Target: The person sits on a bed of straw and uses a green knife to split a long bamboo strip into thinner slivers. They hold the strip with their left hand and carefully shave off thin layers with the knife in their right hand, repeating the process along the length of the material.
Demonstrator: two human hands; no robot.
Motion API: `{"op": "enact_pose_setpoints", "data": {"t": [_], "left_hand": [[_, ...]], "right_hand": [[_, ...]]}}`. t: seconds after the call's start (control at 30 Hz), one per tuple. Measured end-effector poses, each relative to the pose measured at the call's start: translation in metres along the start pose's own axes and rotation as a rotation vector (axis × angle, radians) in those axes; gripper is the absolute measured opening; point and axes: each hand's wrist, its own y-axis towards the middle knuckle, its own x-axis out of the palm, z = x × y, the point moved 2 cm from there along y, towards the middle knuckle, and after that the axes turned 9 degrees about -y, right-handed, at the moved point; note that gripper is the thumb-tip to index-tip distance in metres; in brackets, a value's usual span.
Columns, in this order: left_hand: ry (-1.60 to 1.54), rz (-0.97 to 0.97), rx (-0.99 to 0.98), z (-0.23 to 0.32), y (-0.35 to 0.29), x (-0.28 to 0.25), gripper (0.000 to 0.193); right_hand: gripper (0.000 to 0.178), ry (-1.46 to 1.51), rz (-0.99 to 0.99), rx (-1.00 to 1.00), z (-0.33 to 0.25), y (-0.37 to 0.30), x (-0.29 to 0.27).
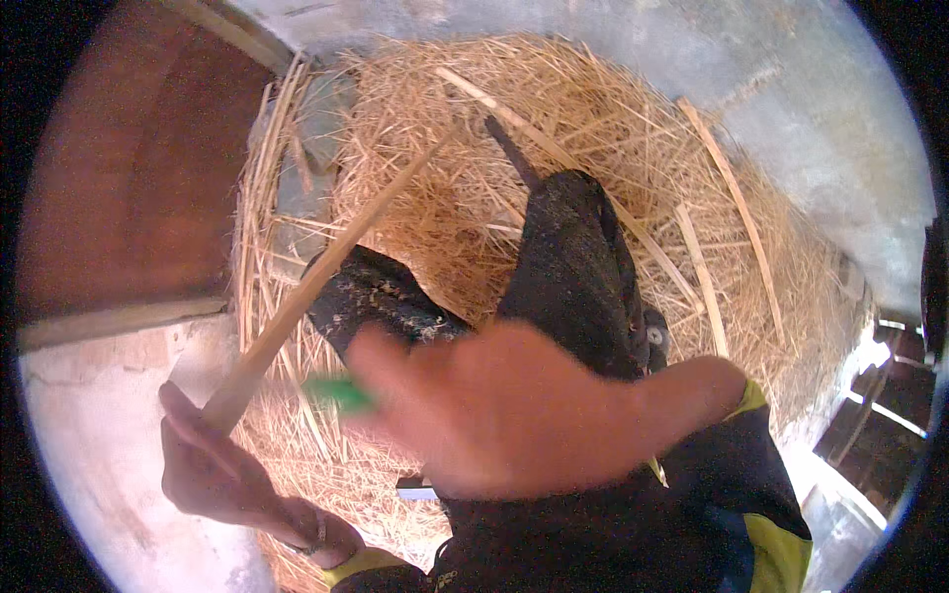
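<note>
Strip (318, 277) clamped in left hand (219, 466), slanting up beyond blurred right hand (484, 410) — hold on green object (341, 393) unclear

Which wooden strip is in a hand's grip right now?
The long strip slanting up from the left hand; the other strips, over the straw, have neither hand on them.

Left side is crossed by wooden strip (326, 267) held in left hand (217, 469). Lower middle is blocked by blurred right hand (494, 405) with green object (336, 392). Room is seen above straw (453, 222), between strip and right knee (568, 212); far side is bounded by wall (820, 128).
</note>
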Motion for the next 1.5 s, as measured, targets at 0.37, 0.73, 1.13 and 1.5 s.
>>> {"op": "enact_pose_setpoints", "data": {"t": [0.37,0.73,1.13,1.5], "left_hand": [[-0.056,-0.017,-0.124,-0.002,0.011,0.001,0.043],[-0.078,0.042,-0.021,0.000,0.016,0.001,0.044],[-0.011,0.057,0.027,0.017,0.020,0.003,0.043],[-0.103,0.012,0.221,0.001,0.029,0.000,0.039]], "right_hand": [[0.034,-0.130,0.076,0.235,0.090,0.047,0.067],[0.038,-0.165,0.226,0.221,0.098,0.056,0.073],[0.038,-0.103,0.292,0.245,0.110,0.067,0.080],[0.036,-0.242,0.259,0.176,0.072,0.068,0.058]]}}
